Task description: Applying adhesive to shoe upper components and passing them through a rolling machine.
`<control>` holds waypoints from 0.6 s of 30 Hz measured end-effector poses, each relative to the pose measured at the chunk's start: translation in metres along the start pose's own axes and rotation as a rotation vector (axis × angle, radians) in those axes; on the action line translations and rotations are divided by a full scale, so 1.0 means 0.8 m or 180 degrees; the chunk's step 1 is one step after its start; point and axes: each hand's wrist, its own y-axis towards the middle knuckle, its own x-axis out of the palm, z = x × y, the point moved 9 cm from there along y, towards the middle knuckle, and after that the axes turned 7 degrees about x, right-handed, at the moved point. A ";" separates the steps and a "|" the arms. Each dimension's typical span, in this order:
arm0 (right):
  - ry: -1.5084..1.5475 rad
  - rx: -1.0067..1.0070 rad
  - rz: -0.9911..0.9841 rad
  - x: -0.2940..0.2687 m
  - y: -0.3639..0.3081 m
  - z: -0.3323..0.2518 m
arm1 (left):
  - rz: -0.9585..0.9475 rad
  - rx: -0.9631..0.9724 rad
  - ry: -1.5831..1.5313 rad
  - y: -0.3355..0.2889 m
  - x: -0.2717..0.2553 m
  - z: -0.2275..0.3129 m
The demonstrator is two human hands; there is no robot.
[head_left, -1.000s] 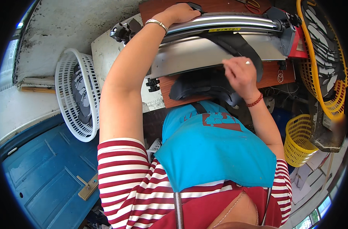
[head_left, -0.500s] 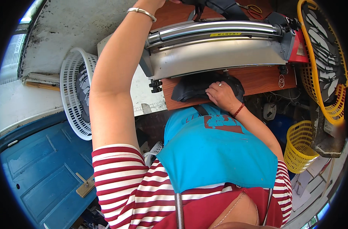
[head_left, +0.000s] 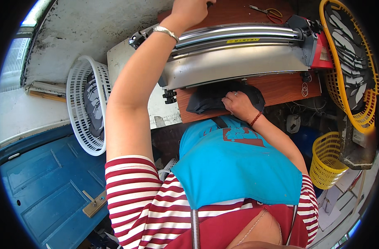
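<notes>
My left hand [head_left: 190, 11] reaches over the left end of a roller machine [head_left: 239, 54], near the top edge of the view. Its fingers look curled, and a small dark bit shows at their tips; the frame cuts off the rest. At the machine's near side, my right hand [head_left: 240, 106] rests with bent fingers on a stack of black sheet pieces [head_left: 204, 99]. These pieces lie on the brown wooden tabletop [head_left: 280, 85], partly under the machine's metal plate. What the right fingertips grip is partly hidden.
Orange-handled scissors [head_left: 275, 15] lie behind the machine. A yellow basket [head_left: 328, 33] of dark and pale cut pieces stands at right, a white basket [head_left: 75, 103] of similar pieces at left. Lower right is another yellow basket [head_left: 322, 172]; a blue door panel [head_left: 48, 186] lies lower left.
My left hand has moved right and slightly down into view. The black pieces behind the roller are no longer visible there, uncovering the scissors. My right hand has shifted slightly left on the stack.
</notes>
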 end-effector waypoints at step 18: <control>-0.0214 0.0126 0.0770 -0.249 0.031 -0.018 | -0.1734 -0.1207 -0.0518 -0.059 0.117 -0.041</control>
